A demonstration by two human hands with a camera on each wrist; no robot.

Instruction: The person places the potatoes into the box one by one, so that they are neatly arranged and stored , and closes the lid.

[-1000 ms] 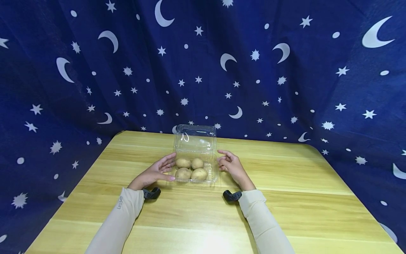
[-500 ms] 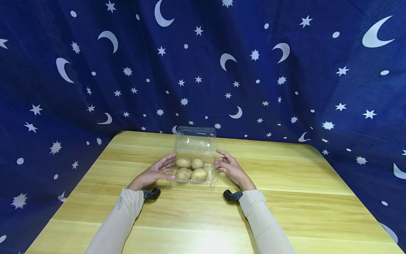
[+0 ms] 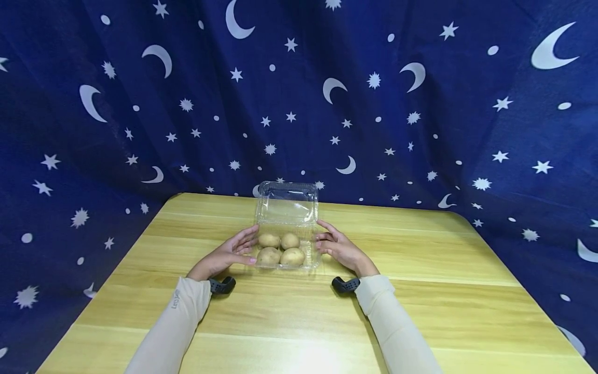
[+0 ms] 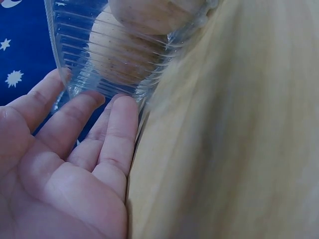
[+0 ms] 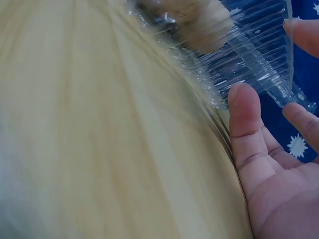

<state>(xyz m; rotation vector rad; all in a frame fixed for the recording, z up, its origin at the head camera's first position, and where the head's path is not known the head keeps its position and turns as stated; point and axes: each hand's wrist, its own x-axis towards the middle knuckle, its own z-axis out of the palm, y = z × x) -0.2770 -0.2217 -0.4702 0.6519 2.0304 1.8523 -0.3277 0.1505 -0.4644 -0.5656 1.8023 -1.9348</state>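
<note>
A clear plastic clamshell box sits on the table with its lid raised at the back. Several pale potatoes lie in the base, bunched toward its left side. My left hand is along the left wall, thumb by the front corner; in the left wrist view its fingertips meet the ribbed side. On the opposite side my right hand has its fingers against the right wall. A potato shows through the ribbed plastic in the right wrist view. Neither hand curls round the box.
The wooden table has rounded far corners. Close behind its far edge hangs a dark blue curtain with white moons and stars. A black wrist strap circles the right wrist, and a matching strap is on the left.
My right hand has moved left, from just beside the box to its right wall. The raised lid tipped back slightly, then came up more upright. The left hand and potatoes stay put.
</note>
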